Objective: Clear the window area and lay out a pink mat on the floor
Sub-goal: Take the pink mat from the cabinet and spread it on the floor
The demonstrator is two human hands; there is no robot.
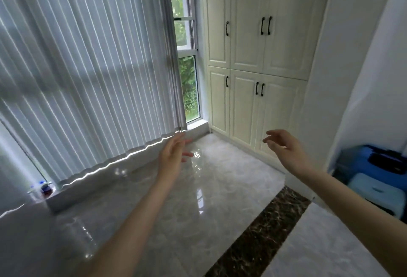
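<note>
No pink mat is in view yet, so you have nothing to lay out so far; what lies before your fingers is the bare, glossy floor by the window. That puts you, as I judge it, in the clearing step or just at its end. The vertical blinds hang just beyond your left hand, their lower edge near those fingertips, with the low sill a little past them. Your left hand is open, fingers spread and empty, the arm reaching forward over the floor. Your right hand is also open and empty, fingers loosely curled, held up in front of the cream cabinets. Well back from your left fingers, at the sill's near end, some small bottles or jars stand; if they count as clutter, they want removing. Beyond your right forearm sit a blue case and a pale stool. Next you will need to fetch the mat.
</note>
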